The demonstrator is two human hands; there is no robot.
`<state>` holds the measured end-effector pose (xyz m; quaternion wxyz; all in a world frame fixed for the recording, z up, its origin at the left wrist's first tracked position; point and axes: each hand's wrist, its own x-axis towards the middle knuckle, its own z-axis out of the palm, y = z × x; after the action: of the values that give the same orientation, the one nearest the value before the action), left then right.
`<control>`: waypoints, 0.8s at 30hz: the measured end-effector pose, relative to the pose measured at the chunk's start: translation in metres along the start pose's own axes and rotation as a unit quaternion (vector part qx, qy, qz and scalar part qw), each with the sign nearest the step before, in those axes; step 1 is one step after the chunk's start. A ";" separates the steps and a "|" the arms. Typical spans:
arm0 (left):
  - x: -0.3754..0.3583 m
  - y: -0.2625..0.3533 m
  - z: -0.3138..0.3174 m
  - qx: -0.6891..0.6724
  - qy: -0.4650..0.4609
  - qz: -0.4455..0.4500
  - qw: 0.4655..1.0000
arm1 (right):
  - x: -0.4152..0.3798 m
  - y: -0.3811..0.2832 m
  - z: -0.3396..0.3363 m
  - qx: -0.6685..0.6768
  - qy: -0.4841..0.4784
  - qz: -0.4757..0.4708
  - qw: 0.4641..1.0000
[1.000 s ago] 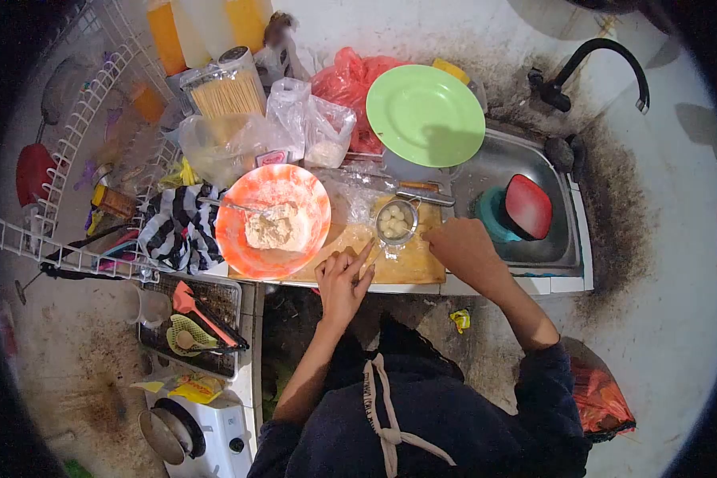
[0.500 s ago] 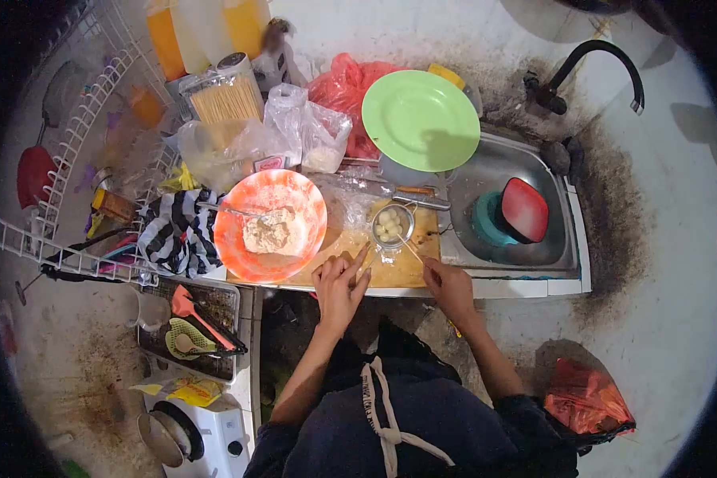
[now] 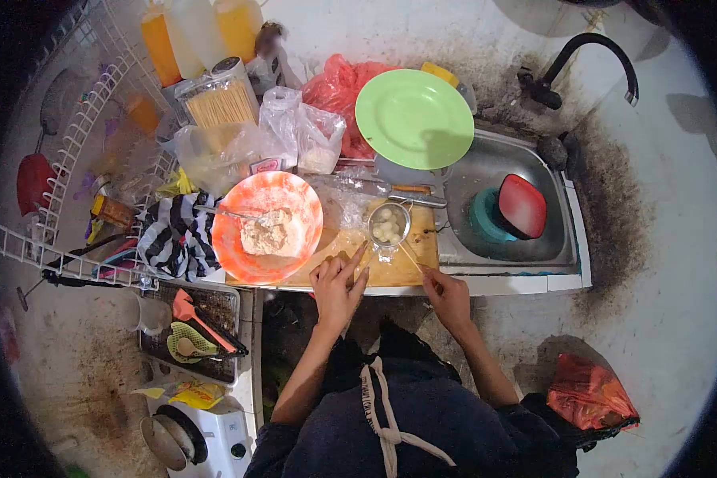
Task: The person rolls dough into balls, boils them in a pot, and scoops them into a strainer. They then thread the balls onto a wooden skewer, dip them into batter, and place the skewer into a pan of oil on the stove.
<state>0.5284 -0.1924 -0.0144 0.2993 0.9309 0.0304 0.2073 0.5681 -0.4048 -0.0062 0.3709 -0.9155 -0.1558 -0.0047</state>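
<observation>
On the wooden board (image 3: 427, 251) stands a small round metal bowl or strainer (image 3: 372, 236) with several pale round balls (image 3: 387, 226) in it. My right hand (image 3: 448, 298) pinches a thin wooden skewer (image 3: 412, 256), which slants up to the near right rim of the bowl. My left hand (image 3: 337, 288) is over the board's front edge, fingers apart and nothing in them, just below the bowl. To its upper left sits an orange-and-white bowl (image 3: 225, 253) holding a floury mixture (image 3: 264, 233) and a metal utensil.
A knife (image 3: 362, 187) lies behind the small bowl. The green plate (image 3: 414, 119) overlaps the sink's (image 3: 486, 147) left corner. A red bowl (image 3: 524, 209) and a teal container (image 3: 486, 215) are in the sink. Plastic bags (image 3: 303, 131) and a container of skewers (image 3: 221, 103) stand at the back.
The skewer's tip has moved from over the balls toward the bowl's near rim. My left hand has barely moved. The whole view has shifted slightly.
</observation>
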 end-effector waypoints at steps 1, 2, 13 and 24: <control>0.000 0.000 0.000 0.001 -0.002 -0.002 1.000 | -0.001 -0.003 -0.002 0.001 0.006 -0.013 1.000; -0.001 0.000 0.000 0.004 -0.002 -0.002 1.000 | -0.003 -0.008 -0.005 0.001 0.012 -0.026 1.000; 0.000 0.000 0.002 -0.006 0.010 -0.003 1.000 | 0.000 -0.034 -0.054 -0.172 -0.130 -0.031 0.976; -0.001 -0.004 0.003 -0.005 0.004 -0.004 1.000 | 0.008 -0.038 -0.044 -0.153 -0.099 -0.070 0.981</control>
<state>0.5293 -0.1909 -0.0191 0.3049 0.9283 0.0341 0.2103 0.5696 -0.4066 0.0523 0.2076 -0.9442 -0.2530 0.0359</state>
